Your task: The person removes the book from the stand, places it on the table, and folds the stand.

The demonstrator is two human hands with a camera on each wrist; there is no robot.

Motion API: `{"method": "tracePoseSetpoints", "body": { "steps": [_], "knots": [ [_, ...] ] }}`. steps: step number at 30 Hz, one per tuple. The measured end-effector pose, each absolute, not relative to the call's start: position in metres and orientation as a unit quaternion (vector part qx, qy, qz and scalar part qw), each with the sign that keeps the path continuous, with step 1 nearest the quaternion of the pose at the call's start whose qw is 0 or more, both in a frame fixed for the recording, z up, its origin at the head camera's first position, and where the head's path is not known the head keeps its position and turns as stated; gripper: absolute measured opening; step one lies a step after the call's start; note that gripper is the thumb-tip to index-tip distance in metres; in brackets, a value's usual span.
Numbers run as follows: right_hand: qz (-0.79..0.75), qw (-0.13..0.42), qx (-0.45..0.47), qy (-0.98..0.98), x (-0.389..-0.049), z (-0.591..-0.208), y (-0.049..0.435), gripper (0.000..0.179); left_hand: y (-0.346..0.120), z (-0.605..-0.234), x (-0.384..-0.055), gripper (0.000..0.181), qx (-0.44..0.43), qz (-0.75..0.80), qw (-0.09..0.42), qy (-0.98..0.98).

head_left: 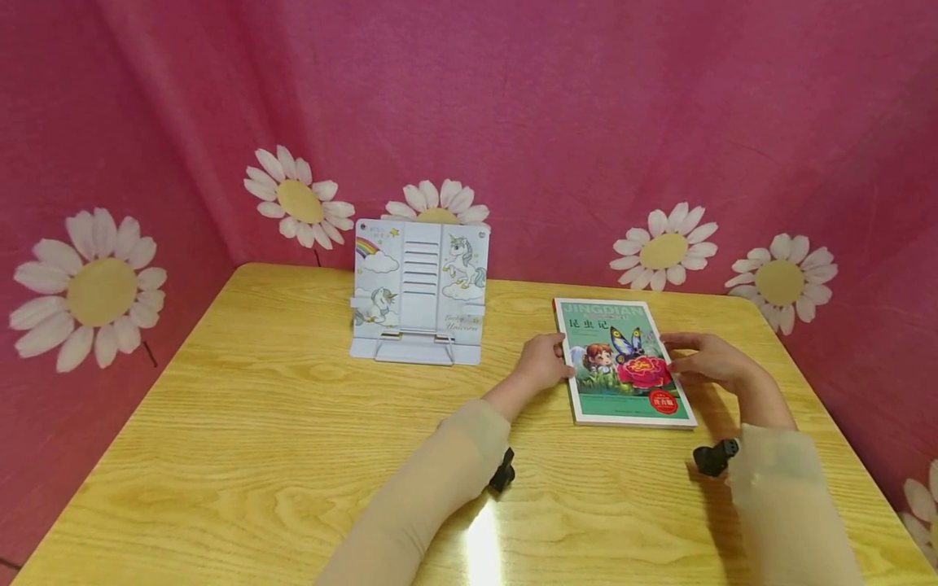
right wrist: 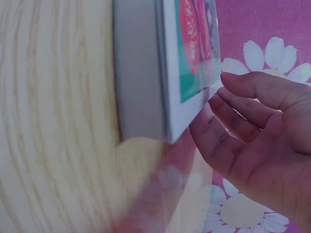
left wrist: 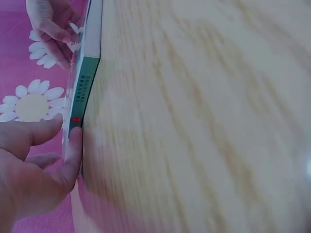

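A children's book (head_left: 623, 366) with a green cover, a butterfly and a red flower lies flat on the table at the right. My left hand (head_left: 541, 362) is at its left edge, with fingertips against the green spine (left wrist: 83, 92) and the thumb a little apart in the left wrist view. At the opposite edge is my right hand (head_left: 709, 360). Its thumb and fingertips (right wrist: 228, 80) touch the cover's side in the right wrist view, fingers mostly extended. Part of the left fingers is hidden in the head view.
A white unicorn book stand (head_left: 420, 285) stands upright at the back left, with a wire bracket at its foot. Pink cloth (head_left: 550, 146) with daisies surrounds the wooden table (head_left: 256, 439). Black wrist devices (head_left: 714, 458) sit below both sleeves.
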State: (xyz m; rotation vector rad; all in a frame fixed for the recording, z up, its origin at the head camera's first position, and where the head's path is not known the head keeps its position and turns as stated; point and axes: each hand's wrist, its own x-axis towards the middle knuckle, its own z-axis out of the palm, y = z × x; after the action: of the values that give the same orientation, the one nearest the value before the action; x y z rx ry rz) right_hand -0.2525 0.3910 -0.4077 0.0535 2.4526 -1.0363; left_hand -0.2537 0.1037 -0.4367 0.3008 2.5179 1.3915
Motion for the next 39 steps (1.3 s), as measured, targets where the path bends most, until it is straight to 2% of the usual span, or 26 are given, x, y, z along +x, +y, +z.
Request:
{"method": "tracePoseSetpoints", "body": {
  "steps": [8, 13, 18, 30, 39],
  "knots": [
    [-0.382, 0.249, 0.011, 0.89, -0.248, -0.393, 0.383, 0.07, 0.09, -0.43, -0.252, 0.07, 0.072, 0.588, 0.194, 0.782],
    [-0.406, 0.207, 0.024, 0.889, -0.246, -0.382, 0.376, 0.074, 0.082, -0.424, -0.249, 0.067, 0.079, 0.586, 0.215, 0.777],
    [-0.445, 0.162, 0.031, 0.88, -0.247, -0.371, 0.362, 0.083, 0.075, -0.412, -0.243, 0.063, 0.1, 0.546, 0.201, 0.807],
    [-0.469, 0.063, 0.003, 0.881, -0.236, -0.346, 0.317, 0.07, 0.055, -0.384, -0.227, 0.061, 0.184, 0.459, 0.15, 0.856],
    [-0.505, -0.004, -0.016, 0.863, -0.224, -0.332, 0.275, 0.069, 0.038, -0.362, -0.212, 0.062, 0.22, 0.443, 0.099, 0.864]
  ]
}}
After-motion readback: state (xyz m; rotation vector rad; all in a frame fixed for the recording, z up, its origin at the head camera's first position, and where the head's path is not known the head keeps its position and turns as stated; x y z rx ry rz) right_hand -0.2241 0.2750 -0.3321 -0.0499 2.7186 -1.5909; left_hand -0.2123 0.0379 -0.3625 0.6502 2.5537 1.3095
